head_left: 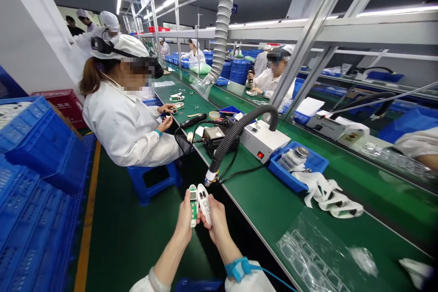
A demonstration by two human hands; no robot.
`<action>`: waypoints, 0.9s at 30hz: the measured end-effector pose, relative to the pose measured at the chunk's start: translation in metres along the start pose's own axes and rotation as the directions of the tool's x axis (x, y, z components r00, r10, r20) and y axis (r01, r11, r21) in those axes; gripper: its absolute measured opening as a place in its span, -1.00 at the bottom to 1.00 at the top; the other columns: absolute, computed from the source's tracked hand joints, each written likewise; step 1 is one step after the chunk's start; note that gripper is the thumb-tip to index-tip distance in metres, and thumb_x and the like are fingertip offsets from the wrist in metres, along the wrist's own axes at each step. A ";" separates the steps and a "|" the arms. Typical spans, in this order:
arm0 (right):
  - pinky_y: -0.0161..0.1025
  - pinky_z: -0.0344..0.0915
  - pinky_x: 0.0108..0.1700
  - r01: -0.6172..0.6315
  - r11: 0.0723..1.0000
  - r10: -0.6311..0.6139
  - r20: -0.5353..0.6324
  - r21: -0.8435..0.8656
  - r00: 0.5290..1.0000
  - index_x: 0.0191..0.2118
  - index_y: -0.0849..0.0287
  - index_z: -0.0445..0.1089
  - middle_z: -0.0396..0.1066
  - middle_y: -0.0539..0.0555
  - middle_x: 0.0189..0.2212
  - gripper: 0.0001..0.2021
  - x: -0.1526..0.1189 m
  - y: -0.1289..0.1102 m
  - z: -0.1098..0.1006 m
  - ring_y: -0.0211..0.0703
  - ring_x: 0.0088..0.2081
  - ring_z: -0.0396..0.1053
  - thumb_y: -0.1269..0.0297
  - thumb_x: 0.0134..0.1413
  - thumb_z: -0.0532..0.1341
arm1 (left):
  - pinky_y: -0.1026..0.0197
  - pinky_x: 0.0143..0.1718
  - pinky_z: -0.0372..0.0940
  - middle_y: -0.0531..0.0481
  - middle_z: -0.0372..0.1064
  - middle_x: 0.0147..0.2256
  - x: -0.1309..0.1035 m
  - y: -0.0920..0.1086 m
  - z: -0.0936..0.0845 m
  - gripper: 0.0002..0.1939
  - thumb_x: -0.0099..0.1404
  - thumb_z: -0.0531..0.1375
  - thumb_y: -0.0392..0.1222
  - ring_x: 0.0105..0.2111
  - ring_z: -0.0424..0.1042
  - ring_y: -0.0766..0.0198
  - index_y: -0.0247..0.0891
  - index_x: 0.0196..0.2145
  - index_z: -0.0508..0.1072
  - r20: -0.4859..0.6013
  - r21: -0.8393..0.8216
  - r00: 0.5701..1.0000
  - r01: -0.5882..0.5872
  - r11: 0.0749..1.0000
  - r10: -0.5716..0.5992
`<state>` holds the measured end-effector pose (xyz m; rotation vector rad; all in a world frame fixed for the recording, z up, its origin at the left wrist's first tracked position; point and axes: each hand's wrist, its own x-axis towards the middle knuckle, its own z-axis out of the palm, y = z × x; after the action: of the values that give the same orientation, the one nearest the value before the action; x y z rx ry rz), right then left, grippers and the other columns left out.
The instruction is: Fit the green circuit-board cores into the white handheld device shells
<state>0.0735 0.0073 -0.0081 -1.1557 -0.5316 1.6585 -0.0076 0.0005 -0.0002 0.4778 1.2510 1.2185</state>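
While the black hose (224,146) droops over the tabletop (267,205) edge, a green circuit board (194,212) and a white cover (204,203) are up in hand just this side of its tip.

Left hand (185,214) has its fingers wrapped around the board, right hand (217,218) has its fingers gripping the cover, pieces side by side. White box (265,141) and blue tray (285,179) sit right of the hose; a seated co-worker (126,123) is off to its left.

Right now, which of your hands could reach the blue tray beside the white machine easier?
Probably the right hand: it is nearer the bench and blue tray. It would need freeing first: it holds a white shell. The left hand holds a green circuit board.
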 end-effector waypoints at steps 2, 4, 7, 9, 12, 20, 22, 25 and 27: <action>-0.44 -0.22 -0.82 0.022 1.000 -0.022 -0.024 0.004 0.999 -0.61 0.20 0.28 0.27 -0.01 -0.80 -0.53 -0.002 -0.004 -0.013 -0.35 -0.81 0.13 -0.15 -0.04 0.20 | 0.39 -0.77 0.02 0.09 0.24 -0.74 0.002 -0.007 0.011 -0.39 0.11 0.09 0.38 -0.77 0.19 0.40 -0.31 -0.56 0.38 0.050 0.008 0.999 0.017 1.000 -0.017; -0.45 -0.22 -0.82 0.042 0.999 -0.042 -0.037 0.011 0.998 -0.62 0.20 0.27 0.26 -0.02 -0.80 -0.53 -0.002 -0.009 -0.021 -0.37 -0.81 0.12 -0.14 -0.04 0.20 | 0.38 -0.78 0.00 0.08 0.24 -0.75 0.007 -0.011 0.020 -0.40 0.11 0.11 0.36 -0.78 0.19 0.39 -0.32 -0.57 0.38 0.082 0.011 0.996 0.029 1.000 -0.030; -0.46 -0.21 -0.82 0.056 0.998 -0.055 -0.027 0.019 0.998 -0.60 0.21 0.28 0.28 -0.02 -0.78 -0.56 0.002 -0.014 -0.013 -0.38 -0.81 0.11 -0.10 0.00 0.19 | 0.38 -0.78 0.02 0.09 0.23 -0.76 0.015 -0.006 0.019 -0.44 0.13 0.12 0.32 -0.79 0.19 0.39 -0.31 -0.57 0.38 0.053 -0.016 0.998 0.034 0.999 -0.033; -0.46 -0.18 -0.82 0.049 0.999 -0.049 -0.007 0.021 0.999 -0.55 0.21 0.31 0.28 -0.03 -0.78 -0.58 0.007 -0.015 0.001 -0.37 -0.80 0.13 -0.08 0.03 0.19 | 0.37 -0.77 0.06 0.11 0.22 -0.76 0.019 0.001 0.011 -0.46 0.15 0.10 0.31 -0.79 0.19 0.38 -0.29 -0.55 0.36 0.004 -0.051 1.000 0.025 0.998 -0.025; -0.46 -0.13 -0.81 0.026 0.999 -0.026 0.023 0.023 0.999 -0.52 0.23 0.33 0.29 -0.03 -0.77 -0.58 0.009 -0.010 0.018 -0.35 -0.80 0.16 -0.09 0.03 0.20 | 0.37 -0.73 0.10 0.11 0.24 -0.75 0.015 0.009 -0.004 -0.47 0.19 0.07 0.28 -0.77 0.21 0.39 -0.29 -0.53 0.36 -0.042 -0.095 0.999 0.003 0.995 -0.007; -0.48 -0.19 -0.81 -0.050 0.996 0.053 -0.033 0.080 0.998 -0.52 0.34 0.40 0.33 0.05 -0.75 -0.41 -0.053 0.002 -0.035 -0.39 -0.80 0.14 -0.25 -0.08 0.22 | 0.37 -0.70 0.09 0.08 0.28 -0.64 -0.046 -0.023 -0.005 -0.48 0.15 0.16 0.27 -0.70 0.20 0.42 -0.33 -0.48 0.41 0.054 -0.124 0.991 0.127 0.984 -0.121; -0.47 -0.05 -0.76 -0.067 0.977 0.071 -0.015 0.204 0.997 -0.43 0.37 0.45 0.40 0.08 -0.65 -0.43 -0.079 -0.004 -0.052 -0.39 -0.73 0.20 -0.20 -0.11 0.28 | 0.36 -0.69 0.08 0.09 0.27 -0.62 -0.063 -0.028 -0.001 -0.49 0.17 0.15 0.26 -0.68 0.19 0.41 -0.33 -0.42 0.43 0.084 -0.126 0.985 0.157 0.979 -0.148; -0.38 0.26 -0.53 -0.096 0.919 0.069 0.083 0.382 0.994 -0.25 0.40 0.49 0.47 0.15 -0.48 -0.50 -0.116 -0.019 -0.069 -0.27 -0.53 0.37 -0.06 -0.06 0.34 | 0.34 -0.65 0.12 0.09 0.24 -0.64 -0.084 -0.027 0.004 -0.50 0.20 0.14 0.24 -0.65 0.19 0.39 -0.33 -0.35 0.46 0.152 -0.120 0.967 0.223 0.967 -0.204; -0.30 0.33 -0.37 -0.118 0.898 0.070 0.126 0.425 0.989 -0.18 0.40 0.50 0.50 0.18 -0.41 -0.52 -0.135 -0.027 -0.075 -0.18 -0.41 0.41 0.00 -0.04 0.35 | 0.33 -0.60 0.15 0.08 0.25 -0.64 -0.096 -0.022 0.009 -0.50 0.20 0.14 0.23 -0.63 0.21 0.38 -0.34 -0.33 0.47 0.206 -0.115 0.945 0.282 0.953 -0.255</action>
<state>0.1578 -0.1168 0.0386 -0.7763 -0.1566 1.8149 0.0244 -0.0887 0.0273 0.2980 1.0209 0.9970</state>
